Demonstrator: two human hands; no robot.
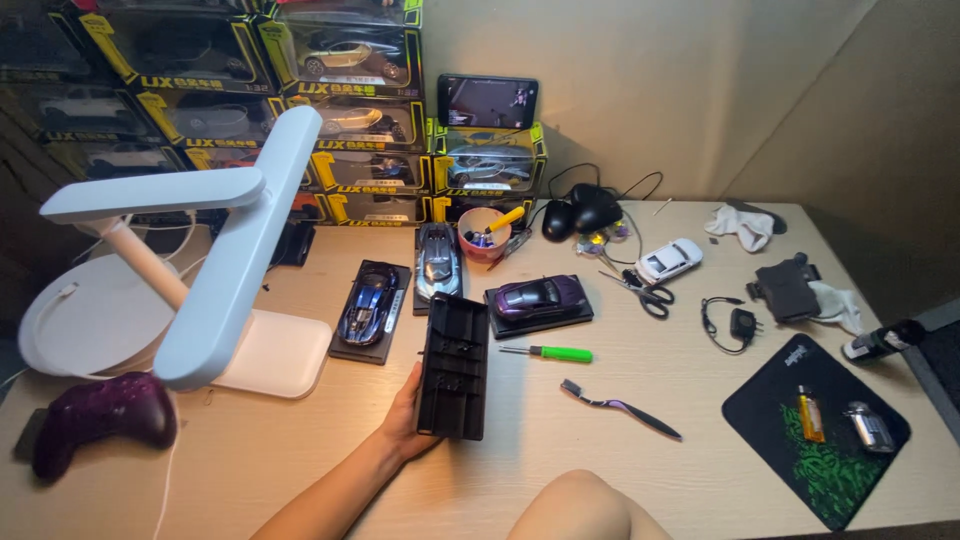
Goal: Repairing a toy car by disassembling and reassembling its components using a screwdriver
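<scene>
My left hand [402, 412] grips the left edge of a black plastic display base [455, 366], holding it upright on the wooden desk [300, 450]. The base's ribbed underside faces me. A green-handled screwdriver [548, 353] lies just to its right, and a dark toothbrush [620, 405] lies further right. Behind the base stand a blue model car on a black base [368, 305], a grey model car [438, 260] and a purple model car on a black base [540, 298]. My right hand is out of view. My bare knee [585, 510] shows at the bottom edge.
A white desk lamp [220, 270] reaches over the left side, with a purple game controller [95, 412] beneath. Boxed model cars [340, 110] are stacked at the back. Scissors [645, 293], a white toy car [670, 260], a pink cup [484, 235] and a black mouse pad [815, 430] sit to the right.
</scene>
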